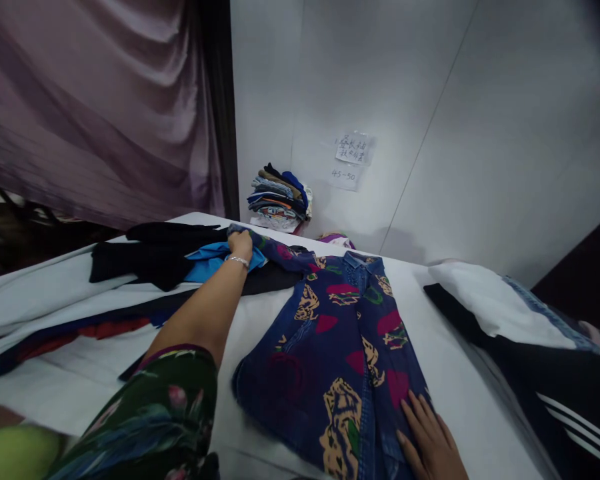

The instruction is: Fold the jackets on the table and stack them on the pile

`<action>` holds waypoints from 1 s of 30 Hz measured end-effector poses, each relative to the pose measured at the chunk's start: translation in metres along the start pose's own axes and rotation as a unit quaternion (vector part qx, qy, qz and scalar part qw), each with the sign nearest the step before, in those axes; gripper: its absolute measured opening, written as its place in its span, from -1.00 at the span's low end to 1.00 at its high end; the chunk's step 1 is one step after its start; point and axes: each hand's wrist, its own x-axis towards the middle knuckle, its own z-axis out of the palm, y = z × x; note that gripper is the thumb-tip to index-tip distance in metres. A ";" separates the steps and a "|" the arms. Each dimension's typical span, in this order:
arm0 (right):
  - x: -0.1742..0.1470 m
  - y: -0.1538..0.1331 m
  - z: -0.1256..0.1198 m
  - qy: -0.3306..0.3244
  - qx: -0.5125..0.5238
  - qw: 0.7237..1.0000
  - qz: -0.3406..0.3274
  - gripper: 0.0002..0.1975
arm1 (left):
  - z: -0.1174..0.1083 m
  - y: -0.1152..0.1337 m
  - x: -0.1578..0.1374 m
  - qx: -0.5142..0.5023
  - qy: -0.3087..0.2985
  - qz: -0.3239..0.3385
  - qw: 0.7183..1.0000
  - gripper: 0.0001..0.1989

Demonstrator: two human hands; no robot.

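Observation:
A dark blue shirt (305, 373) with pink, tan and green patches lies spread on the white table, its denim collar (364, 261) at the far end. My left hand (241, 244) is closed on the cuff of the left-hand sleeve, which stretches out to the left. Near the hem on the right, my right hand (427, 433) rests flat on the shirt with fingers extended. The other sleeve appears to lie along the right side of the shirt.
Black garments (135, 260) and a bright blue one (200, 267) lie to the left. Black clothing with white stripes (540, 380) and a white garment (500, 300) are at the right. Beyond the table, folded clothes (279, 197) are stacked near the wall (405, 80), which bears paper notes (355, 148).

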 end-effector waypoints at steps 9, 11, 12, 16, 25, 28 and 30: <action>0.096 -0.094 -0.065 -0.047 0.324 0.943 0.066 -0.42 | 0.022 0.036 -0.114 0.062 -0.277 0.441 0.852 -0.60; 0.136 -0.122 -0.059 -0.026 0.465 0.883 0.065 -0.31 | 0.022 0.016 -0.171 0.101 -0.395 0.492 0.769 -0.65; 0.153 -0.133 -0.051 -0.020 0.524 0.848 0.072 -0.29 | 0.019 0.002 -0.199 0.121 -0.461 0.508 0.718 -0.67; 0.190 -0.155 -0.007 -0.024 0.673 0.700 0.238 -0.68 | -0.009 -0.050 -0.261 0.194 -0.603 0.492 0.597 -0.67; 0.210 -0.142 -0.017 -0.013 0.714 0.638 0.286 -0.84 | -0.127 -0.103 -0.167 0.413 -0.386 0.271 0.779 -0.58; 0.255 -0.149 -0.041 -0.026 0.707 0.661 0.251 -0.88 | -0.147 -0.109 -0.162 0.462 -0.373 0.177 0.785 -0.47; 0.289 -0.158 -0.054 -0.032 0.701 0.675 0.228 -0.91 | -0.151 -0.110 -0.164 0.467 -0.387 0.134 0.784 -0.45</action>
